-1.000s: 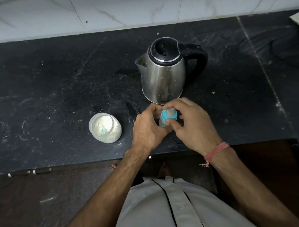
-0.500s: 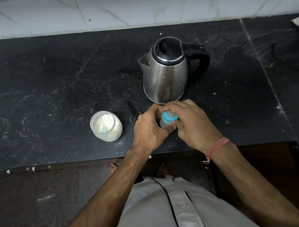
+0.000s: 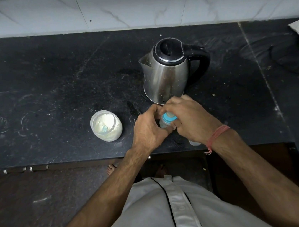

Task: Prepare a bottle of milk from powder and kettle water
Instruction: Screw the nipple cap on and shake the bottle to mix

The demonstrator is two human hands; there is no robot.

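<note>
A small clear bottle [image 3: 164,123] with a blue screw ring [image 3: 169,118] stands on the black counter [image 3: 49,91], just in front of the steel kettle [image 3: 166,74]. My left hand [image 3: 147,130] wraps around the bottle's body. My right hand [image 3: 190,118] grips the blue ring from the right, fingers curled over the top. Most of the bottle is hidden by both hands. To the left sits an open clear jar of white milk powder [image 3: 106,125] with a small blue scoop [image 3: 104,128] lying in the powder.
The kettle's black handle [image 3: 202,60] points right. A clear cap-like piece [image 3: 194,142] shows under my right wrist near the counter's front edge. Dark cable and cloth items [image 3: 291,54] lie at the far right. The white tiled wall [image 3: 133,7] bounds the back.
Both hands stay on the bottle. My right fingers have shifted around the blue ring, and the bottle now tilts slightly. Kettle and powder jar have not moved.
</note>
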